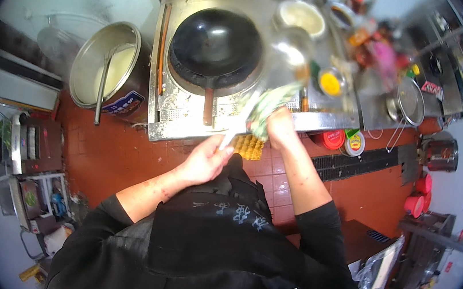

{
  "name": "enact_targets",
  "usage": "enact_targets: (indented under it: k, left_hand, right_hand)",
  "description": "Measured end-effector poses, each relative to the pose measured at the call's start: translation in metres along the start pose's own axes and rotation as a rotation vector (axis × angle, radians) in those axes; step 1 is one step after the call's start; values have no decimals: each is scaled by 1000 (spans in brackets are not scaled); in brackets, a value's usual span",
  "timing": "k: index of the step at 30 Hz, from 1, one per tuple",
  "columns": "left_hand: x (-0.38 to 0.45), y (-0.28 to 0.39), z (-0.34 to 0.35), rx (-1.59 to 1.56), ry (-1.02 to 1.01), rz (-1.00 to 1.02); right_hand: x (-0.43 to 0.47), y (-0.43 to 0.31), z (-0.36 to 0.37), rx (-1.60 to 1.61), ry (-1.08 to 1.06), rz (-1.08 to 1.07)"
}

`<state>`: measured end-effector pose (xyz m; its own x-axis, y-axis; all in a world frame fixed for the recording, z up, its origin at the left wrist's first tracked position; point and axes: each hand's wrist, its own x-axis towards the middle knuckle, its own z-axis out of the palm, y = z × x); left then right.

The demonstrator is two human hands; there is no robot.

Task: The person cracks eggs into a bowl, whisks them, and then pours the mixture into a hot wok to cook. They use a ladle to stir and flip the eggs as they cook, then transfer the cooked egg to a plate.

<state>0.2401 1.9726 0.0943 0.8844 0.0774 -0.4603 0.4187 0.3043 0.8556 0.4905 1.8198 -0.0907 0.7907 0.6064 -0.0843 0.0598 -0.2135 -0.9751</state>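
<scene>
My left hand (204, 161) grips the handle end of a long, pale utensil (238, 127), perhaps a knife or spatula; glare and blur hide its exact shape. In my right hand (281, 127) is a bunched green-and-white cloth (271, 106), which overlaps the utensil's upper part. Both hands are at the front edge of a steel stove (174, 131). Just beyond them, a black wok (218, 41) rests on the left burner, its brown handle (208, 107) towards me. Below the cloth shows a yellow egg tray (249, 147).
A tall pot (128, 84) with pale liquid and a ladle (102, 85) stands left. Right of the wok are a small bowl of yellow contents (330, 84), a wide bowl (302, 16) and a strainer (409, 101). A floor drain grate (355, 162) crosses the red tiles.
</scene>
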Motion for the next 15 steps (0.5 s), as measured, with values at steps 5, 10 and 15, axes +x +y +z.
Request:
enact_targets:
  k: [5,10,15]
  left_hand:
    - [4,-2,-106,-69,400,72]
    - [-25,-8,-187,-223,591,76]
    - [-22,-7,-222,-273,660,99]
  right_hand:
    - [20,-41,42,134,-261,488]
    - [150,-171,79,-154,-42,162]
    - [320,-101,128,-956,-100,-496]
